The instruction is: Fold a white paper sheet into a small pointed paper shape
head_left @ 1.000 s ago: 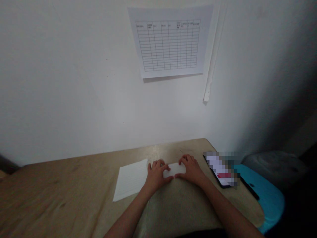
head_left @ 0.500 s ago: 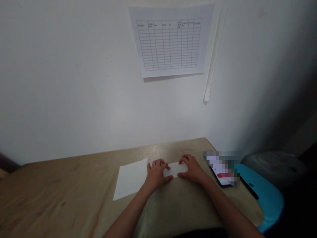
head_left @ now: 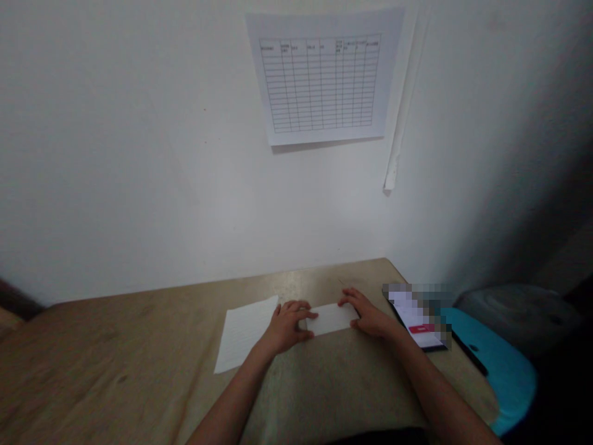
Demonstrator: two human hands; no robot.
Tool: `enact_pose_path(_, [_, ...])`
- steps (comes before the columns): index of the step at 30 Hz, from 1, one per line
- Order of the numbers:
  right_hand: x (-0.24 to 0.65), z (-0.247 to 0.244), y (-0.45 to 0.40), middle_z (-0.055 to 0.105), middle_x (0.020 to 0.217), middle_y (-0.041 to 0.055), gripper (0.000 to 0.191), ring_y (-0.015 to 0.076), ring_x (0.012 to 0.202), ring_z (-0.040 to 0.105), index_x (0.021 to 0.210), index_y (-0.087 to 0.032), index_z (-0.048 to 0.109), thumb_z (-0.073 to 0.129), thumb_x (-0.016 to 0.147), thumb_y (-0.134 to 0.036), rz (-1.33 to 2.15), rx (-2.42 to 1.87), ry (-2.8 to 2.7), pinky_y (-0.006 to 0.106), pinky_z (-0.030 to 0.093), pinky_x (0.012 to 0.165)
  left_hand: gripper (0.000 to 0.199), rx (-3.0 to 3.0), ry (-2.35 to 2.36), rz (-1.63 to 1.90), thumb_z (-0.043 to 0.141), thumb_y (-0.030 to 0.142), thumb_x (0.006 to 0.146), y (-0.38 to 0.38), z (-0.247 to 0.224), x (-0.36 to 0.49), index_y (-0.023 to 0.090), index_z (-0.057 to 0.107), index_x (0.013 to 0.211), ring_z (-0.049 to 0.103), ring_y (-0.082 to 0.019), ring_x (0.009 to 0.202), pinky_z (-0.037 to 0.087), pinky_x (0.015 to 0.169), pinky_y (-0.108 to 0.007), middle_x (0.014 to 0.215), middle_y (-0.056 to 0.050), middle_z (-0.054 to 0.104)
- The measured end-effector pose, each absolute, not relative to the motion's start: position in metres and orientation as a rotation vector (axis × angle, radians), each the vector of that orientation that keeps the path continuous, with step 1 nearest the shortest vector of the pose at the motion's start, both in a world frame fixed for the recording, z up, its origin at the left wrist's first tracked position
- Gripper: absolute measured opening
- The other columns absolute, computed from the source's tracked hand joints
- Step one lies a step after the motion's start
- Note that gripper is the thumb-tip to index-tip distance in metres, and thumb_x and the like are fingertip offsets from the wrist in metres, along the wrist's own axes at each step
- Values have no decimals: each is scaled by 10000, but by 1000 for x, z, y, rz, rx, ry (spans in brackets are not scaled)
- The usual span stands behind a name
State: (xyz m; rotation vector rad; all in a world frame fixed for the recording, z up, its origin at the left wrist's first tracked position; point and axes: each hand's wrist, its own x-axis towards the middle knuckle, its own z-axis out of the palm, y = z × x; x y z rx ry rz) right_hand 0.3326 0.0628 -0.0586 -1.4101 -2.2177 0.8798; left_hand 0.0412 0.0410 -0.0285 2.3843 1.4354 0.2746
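Note:
A small white strip of paper [head_left: 331,318], which looks folded, lies flat on the table between my hands. My left hand [head_left: 287,326] holds its left end, the index finger on the upper part and the thumb by the lower corner. At the right end, my right hand [head_left: 367,314] holds the paper with curved fingers at the top edge and the thumb near the bottom corner. The paper's middle is uncovered; its two ends are partly hidden by my fingers. Left of my left hand lies a larger white lined sheet [head_left: 245,337], partly behind that hand and forearm.
A phone [head_left: 419,327] with a lit, partly blurred screen lies right of my right forearm. Beyond the right table edge stands a turquoise stool [head_left: 503,364], with a dark stick-like object [head_left: 470,352] near it. A printed table sheet [head_left: 324,80] hangs on the wall.
My hands have moved apart toward the paper's two ends, the right hand to the right and the left slightly left. More of the paper's middle shows. The whole view has shifted slightly.

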Motion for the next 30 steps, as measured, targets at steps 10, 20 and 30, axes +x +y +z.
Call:
enact_pose_path(10, [354,-51,65,306,1609,54,790,213,1528,171,1310,-234,557,452,565,4,1078,-1258,-2241,461,125,1261,494,2398,1388,285,797,370,760,44,-30,33,418,664,1234,463,-263,1343,284,1164,-489,1429,22,568])
enact_pose_path(20, [349,-59,63,479,1500,61,650,207,1455,356,1163,-229,660,436,602,11,925,-1247,-2041,465,236,1229,433,2422,1441,375,761,336,799,42,-34,39,352,682,1225,452,-275,1348,289,1158,-500,1437,-18,570])
enact_pose_path(30, [328,-56,57,461,1467,104,382,233,1405,394,1081,-204,677,550,741,-84,603,-1400,-2096,422,288,1196,341,2417,1583,458,635,219,841,40,-37,55,290,689,1171,483,-257,1307,301,1141,-482,1357,-29,625])
